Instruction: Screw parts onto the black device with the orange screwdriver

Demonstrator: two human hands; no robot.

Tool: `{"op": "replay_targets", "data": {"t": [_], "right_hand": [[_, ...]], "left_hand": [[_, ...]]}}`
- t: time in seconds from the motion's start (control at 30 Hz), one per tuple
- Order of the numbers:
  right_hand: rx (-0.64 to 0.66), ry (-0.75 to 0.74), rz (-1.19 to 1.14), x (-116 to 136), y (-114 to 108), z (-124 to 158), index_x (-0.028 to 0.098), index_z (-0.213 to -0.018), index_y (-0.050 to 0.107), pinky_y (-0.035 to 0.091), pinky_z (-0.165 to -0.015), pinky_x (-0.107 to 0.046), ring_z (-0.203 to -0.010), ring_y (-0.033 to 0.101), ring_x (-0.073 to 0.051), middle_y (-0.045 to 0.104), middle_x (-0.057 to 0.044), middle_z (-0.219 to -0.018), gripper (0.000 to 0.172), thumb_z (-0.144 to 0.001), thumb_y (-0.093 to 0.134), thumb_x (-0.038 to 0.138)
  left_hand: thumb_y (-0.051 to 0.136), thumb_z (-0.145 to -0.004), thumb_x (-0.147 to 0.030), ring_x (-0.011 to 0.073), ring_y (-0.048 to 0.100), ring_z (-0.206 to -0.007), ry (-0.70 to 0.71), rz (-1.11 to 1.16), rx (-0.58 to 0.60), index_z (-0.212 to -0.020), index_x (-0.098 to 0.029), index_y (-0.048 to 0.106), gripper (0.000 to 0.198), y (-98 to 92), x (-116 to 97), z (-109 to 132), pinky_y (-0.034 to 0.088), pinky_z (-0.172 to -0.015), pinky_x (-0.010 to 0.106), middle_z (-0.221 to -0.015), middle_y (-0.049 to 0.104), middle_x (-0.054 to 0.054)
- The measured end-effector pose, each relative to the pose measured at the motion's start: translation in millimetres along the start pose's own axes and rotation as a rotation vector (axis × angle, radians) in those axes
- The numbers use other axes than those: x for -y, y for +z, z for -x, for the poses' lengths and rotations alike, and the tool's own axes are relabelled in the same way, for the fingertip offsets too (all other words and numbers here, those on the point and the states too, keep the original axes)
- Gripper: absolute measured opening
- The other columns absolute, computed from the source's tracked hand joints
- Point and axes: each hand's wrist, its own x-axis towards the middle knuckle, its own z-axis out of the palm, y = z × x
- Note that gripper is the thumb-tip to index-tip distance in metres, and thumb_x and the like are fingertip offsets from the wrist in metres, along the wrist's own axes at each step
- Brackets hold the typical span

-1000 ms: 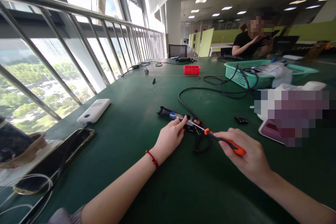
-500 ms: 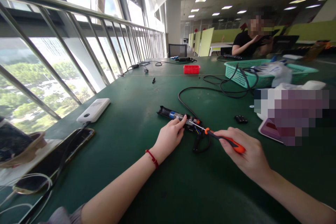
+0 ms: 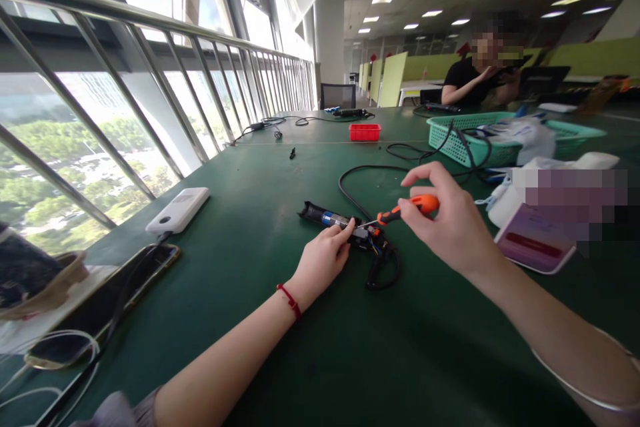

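Observation:
A long black device (image 3: 317, 215) lies on the green table with its casing open, showing a blue-labelled part, coloured wires and an orange piece. My left hand (image 3: 320, 265) holds it down, index finger pressed on its inner parts and the other fingers curled at its near side. In my right hand (image 3: 453, 230) is an orange-and-black screwdriver (image 3: 391, 215), pinched by the handle with the index finger raised. Its shaft slants down leftward to the device's inner parts, close to my left fingertip; whether the tip touches a screw cannot be made out.
A black cord (image 3: 342, 188) curves from the device toward a green basket (image 3: 453, 140) of bags. A red tray (image 3: 365, 133) stands farther back. Power bank (image 3: 179, 210) and phone (image 3: 163, 257) lie left; another phone (image 3: 537, 243) leans right. A person (image 3: 480, 80) sits across the table.
My right hand has risen and turned, swinging the screwdriver's handle up and away from me; the index finger has lifted. My left hand and the device have stayed put.

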Motion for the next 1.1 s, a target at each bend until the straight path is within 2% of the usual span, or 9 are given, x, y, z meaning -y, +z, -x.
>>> {"op": "replay_targets", "data": {"t": [0.17, 0.3, 0.37, 0.53, 0.67, 0.77, 0.87, 1.0, 1.1], "right_hand": [[-0.012, -0.122, 0.078, 10, 0, -9, 0.021, -0.092, 0.044, 0.034, -0.050, -0.022, -0.054, 0.052, -0.012, 0.058, 0.002, -0.070, 0.023, -0.071, 0.054, 0.024], [-0.016, -0.124, 0.206, 10, 0, -4, 0.022, -0.084, 0.050, 0.028, -0.044, -0.022, -0.042, 0.045, -0.012, 0.047, 0.005, -0.049, 0.016, -0.078, 0.051, 0.037], [-0.025, -0.116, 0.233, 10, 0, -3, 0.022, -0.085, 0.052, 0.028, -0.044, -0.022, -0.042, 0.045, -0.012, 0.046, 0.005, -0.048, 0.018, -0.080, 0.050, 0.040], [-0.028, -0.170, 0.204, 11, -4, -6, 0.020, -0.100, 0.048, 0.037, -0.052, -0.024, -0.058, 0.055, -0.015, 0.061, -0.001, -0.074, 0.030, -0.071, 0.055, 0.025], [-0.008, -0.183, 0.296, 11, -8, -6, 0.022, -0.084, 0.054, 0.032, -0.048, -0.023, -0.049, 0.051, -0.014, 0.056, 0.002, -0.057, 0.014, -0.077, 0.054, 0.034], [0.004, -0.154, 0.367, 10, -9, -6, 0.022, -0.071, 0.056, 0.027, -0.044, -0.023, -0.042, 0.046, -0.013, 0.049, 0.003, -0.046, 0.028, -0.084, 0.046, 0.044], [-0.018, -0.165, 0.359, 12, -9, -6, 0.022, -0.088, 0.056, 0.033, -0.049, -0.024, -0.049, 0.051, -0.015, 0.055, 0.001, -0.055, 0.017, -0.080, 0.050, 0.036], [-0.017, -0.201, 0.287, 15, -10, -5, 0.020, -0.098, 0.048, 0.038, -0.056, -0.026, -0.059, 0.055, -0.016, 0.061, -0.001, -0.074, 0.029, -0.070, 0.055, 0.024], [0.062, -0.184, 0.331, 17, -10, -2, 0.022, -0.087, 0.049, 0.034, -0.051, -0.024, -0.050, 0.050, -0.015, 0.054, 0.003, -0.056, 0.015, -0.077, 0.052, 0.033]], "left_hand": [[0.040, -0.088, -0.018, 0.0173, 0.058, -0.088, 0.014, 0.017, -0.001, -0.135, -0.021, 0.041, 0.047, -1.1, 0, 0, 0.049, -0.075, 0.025, -0.097, 0.060, 0.006], [0.041, -0.087, -0.016, 0.0175, 0.058, -0.090, 0.030, 0.050, -0.008, -0.134, -0.021, 0.041, 0.047, -2.1, 0, 0, 0.049, -0.078, 0.026, -0.100, 0.060, 0.006], [0.041, -0.087, -0.016, 0.0177, 0.058, -0.092, 0.031, 0.049, 0.000, -0.135, -0.020, 0.041, 0.048, -2.9, 1, 0, 0.049, -0.080, 0.026, -0.102, 0.059, 0.006], [0.041, -0.088, -0.018, 0.0197, 0.055, -0.098, 0.073, 0.001, 0.051, -0.137, -0.018, 0.035, 0.050, -2.9, 0, -1, 0.048, -0.084, 0.029, -0.105, 0.057, 0.007], [0.042, -0.088, -0.021, 0.0221, 0.051, -0.101, 0.163, -0.052, 0.084, -0.141, -0.014, 0.026, 0.055, -0.4, -3, -2, 0.046, -0.090, 0.035, -0.110, 0.054, 0.010], [0.041, -0.088, -0.021, 0.0232, 0.049, -0.105, 0.181, -0.050, 0.090, -0.141, -0.014, 0.023, 0.057, 0.8, -4, -2, 0.045, -0.092, 0.037, -0.113, 0.052, 0.011], [0.041, -0.088, -0.021, 0.0232, 0.049, -0.104, 0.171, -0.034, 0.081, -0.141, -0.015, 0.022, 0.057, 1.1, -3, -1, 0.045, -0.091, 0.037, -0.112, 0.052, 0.011], [0.040, -0.087, -0.021, 0.0228, 0.050, -0.099, 0.160, -0.024, 0.076, -0.140, -0.015, 0.025, 0.056, 0.9, -3, -1, 0.047, -0.088, 0.037, -0.107, 0.054, 0.010], [0.040, -0.087, -0.021, 0.0222, 0.051, -0.098, 0.159, -0.013, 0.068, -0.140, -0.016, 0.025, 0.056, 1.0, -3, -1, 0.047, -0.088, 0.037, -0.107, 0.054, 0.009]]}}
